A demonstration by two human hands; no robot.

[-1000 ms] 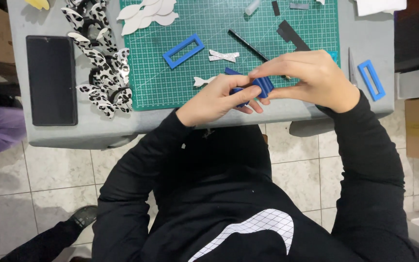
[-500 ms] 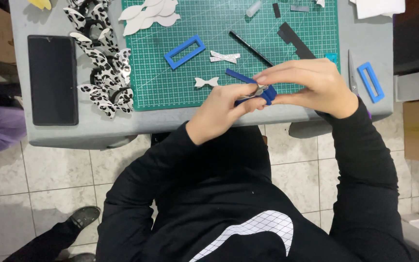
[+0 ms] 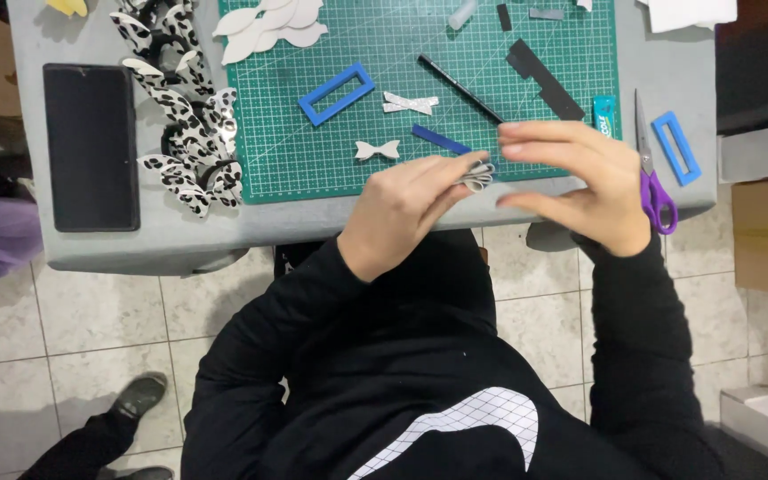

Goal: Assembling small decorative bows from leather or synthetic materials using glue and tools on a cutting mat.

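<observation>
My left hand (image 3: 406,209) pinches a small folded silver bow piece (image 3: 477,174) between thumb and fingers at the near edge of the green cutting mat (image 3: 340,151). My right hand (image 3: 584,182) hovers just right of it, fingers spread and holding nothing. A narrow blue strip (image 3: 440,139) lies on the mat just beyond the fingertips. A small silver bow shape (image 3: 377,149) and another silver bow (image 3: 410,103) lie on the mat to the left.
A blue rectangular frame (image 3: 336,93) and black strips (image 3: 544,80) rest on the mat. Purple-handled scissors (image 3: 652,182) and a second blue frame (image 3: 676,147) lie right of my hand. Leopard-print bows (image 3: 184,124) and a black phone (image 3: 91,147) sit at the left on the grey table (image 3: 188,231).
The blue strip left my hands and now lies on the mat. My right hand has opened and drawn away to the right, while the left keeps the silver piece.
</observation>
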